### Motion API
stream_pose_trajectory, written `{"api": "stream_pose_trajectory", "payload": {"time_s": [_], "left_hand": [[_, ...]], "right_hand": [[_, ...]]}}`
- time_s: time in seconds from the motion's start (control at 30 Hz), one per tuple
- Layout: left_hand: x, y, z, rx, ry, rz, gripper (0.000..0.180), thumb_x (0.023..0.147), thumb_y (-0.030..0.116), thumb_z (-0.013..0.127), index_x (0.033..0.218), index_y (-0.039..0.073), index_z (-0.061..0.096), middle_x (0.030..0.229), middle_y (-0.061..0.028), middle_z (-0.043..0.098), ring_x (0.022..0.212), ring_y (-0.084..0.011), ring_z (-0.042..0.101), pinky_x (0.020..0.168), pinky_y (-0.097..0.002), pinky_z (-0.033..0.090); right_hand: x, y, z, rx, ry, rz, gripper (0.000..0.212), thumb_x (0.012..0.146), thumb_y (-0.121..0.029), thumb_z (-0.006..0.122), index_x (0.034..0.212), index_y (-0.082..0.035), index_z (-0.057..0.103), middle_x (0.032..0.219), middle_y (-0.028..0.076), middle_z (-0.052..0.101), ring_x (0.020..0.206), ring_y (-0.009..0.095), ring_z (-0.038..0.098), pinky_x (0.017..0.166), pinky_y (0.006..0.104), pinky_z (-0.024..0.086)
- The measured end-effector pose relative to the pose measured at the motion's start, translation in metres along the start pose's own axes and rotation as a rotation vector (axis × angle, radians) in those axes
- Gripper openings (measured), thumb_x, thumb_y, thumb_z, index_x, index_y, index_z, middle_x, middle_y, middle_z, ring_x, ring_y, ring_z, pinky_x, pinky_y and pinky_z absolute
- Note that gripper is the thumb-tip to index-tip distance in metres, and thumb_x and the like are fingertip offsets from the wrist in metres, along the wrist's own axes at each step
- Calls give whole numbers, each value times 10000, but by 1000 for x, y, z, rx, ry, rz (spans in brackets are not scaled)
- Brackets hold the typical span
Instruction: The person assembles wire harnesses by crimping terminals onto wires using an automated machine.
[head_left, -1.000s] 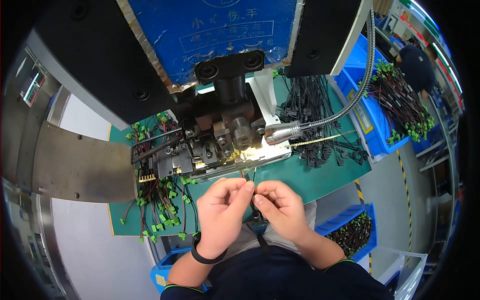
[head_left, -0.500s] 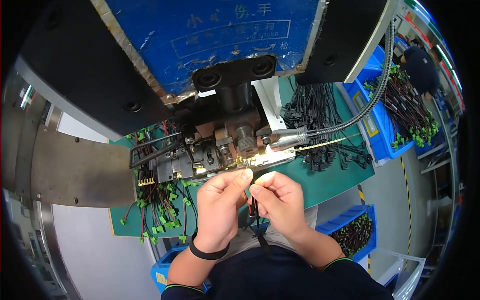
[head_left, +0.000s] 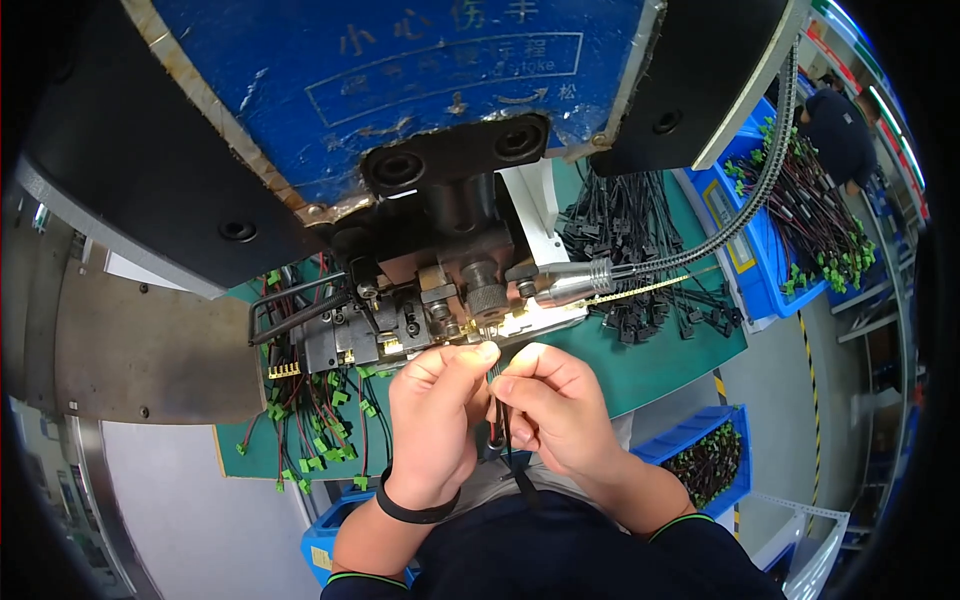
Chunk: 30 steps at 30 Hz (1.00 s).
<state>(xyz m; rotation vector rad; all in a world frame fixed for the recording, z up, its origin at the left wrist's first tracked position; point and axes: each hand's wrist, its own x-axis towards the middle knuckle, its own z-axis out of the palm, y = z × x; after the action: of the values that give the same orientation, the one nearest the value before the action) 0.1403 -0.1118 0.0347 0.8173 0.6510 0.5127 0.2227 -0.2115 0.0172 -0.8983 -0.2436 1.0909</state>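
My left hand [head_left: 440, 405] pinches a thin cable [head_left: 505, 425] with dark and red wires close to its upper end. Just beside it, my right hand [head_left: 555, 405] is closed on the same cable a little lower down. The cable's upper tip points into the lit working spot of a crimping press [head_left: 487, 290], right under its knurled knob. Fingers hide most of the wire ends. Below my hands the cable hangs toward my lap, where a dark end piece [head_left: 525, 487] shows.
A metal-hosed lamp [head_left: 580, 282] reaches in from the right. Black cables [head_left: 630, 240] lie piled on the green table [head_left: 690, 365] behind it. Wires with green connectors [head_left: 320, 430] spread at the left. Blue bins [head_left: 745, 470] of wires stand at the right; a person [head_left: 840, 135] is farther back.
The view has shifted slightly, with the press a little more to the left. Both hands keep their pinch on the cable at the press.
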Motion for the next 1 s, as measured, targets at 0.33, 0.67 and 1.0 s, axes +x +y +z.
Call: {"api": "stream_pose_trajectory", "payload": {"time_s": [0.33,0.67,1.0], "left_hand": [[-1,0,8,-65,48,-12,191,879,115,625,698,63,588,568,55,494,461,-29,387,429,-204,296],[-1,-3,9,-103,55,18,221,877,99,617,664,82,561,559,69,457,457,-26,361,427,-206,288],[-2,-3,6,-119,54,21,254,873,87,617,636,102,528,559,84,427,468,-18,343,439,-203,273]], "right_hand": [[1,-3,-2,72,-47,45,70,915,-65,574,868,-13,570,717,80,590,473,43,445,384,202,312],[2,-5,-2,43,-38,49,65,915,-52,560,857,-24,551,718,84,596,477,46,446,384,199,314],[1,-4,1,57,-41,51,65,916,-50,556,860,-21,545,719,87,595,477,46,446,385,199,319]]}}
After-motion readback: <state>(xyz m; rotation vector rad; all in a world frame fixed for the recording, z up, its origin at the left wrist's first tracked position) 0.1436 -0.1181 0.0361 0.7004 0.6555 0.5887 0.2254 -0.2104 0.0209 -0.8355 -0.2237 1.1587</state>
